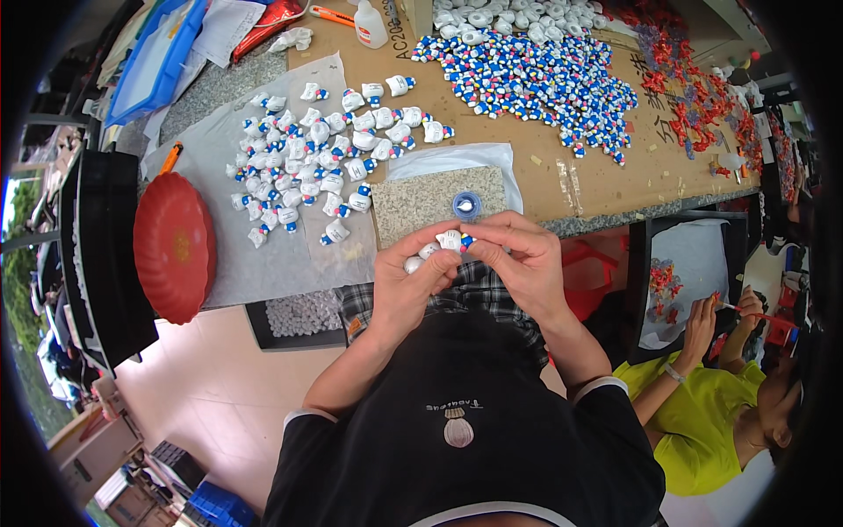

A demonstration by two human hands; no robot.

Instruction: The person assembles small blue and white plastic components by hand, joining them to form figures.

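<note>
In front of my chest, both hands are closed round one small figurine. My left hand (pixel 402 274) pinches its white animal-shaped head (pixel 449 240), and a couple more loose white heads (pixel 428 251) sit in the same fingers. My right hand (pixel 529 262) grips the little blue body (pixel 467 241) with its thumb and fingertips. Head and body touch; whether they are joined I cannot tell. Just beyond my fingers, a small round jar (pixel 467 206) with something white inside stands on a speckled stone slab (pixel 413 200).
Left of the slab, many white-headed figurines (pixel 316 145) lie on a paper sheet (pixel 303 263). A red scalloped dish (pixel 176 250) is at the left edge. Blue bodies (pixel 536 83) and white heads (pixel 518 13) are heaped at the back. A co-worker (pixel 702 413) sits at right.
</note>
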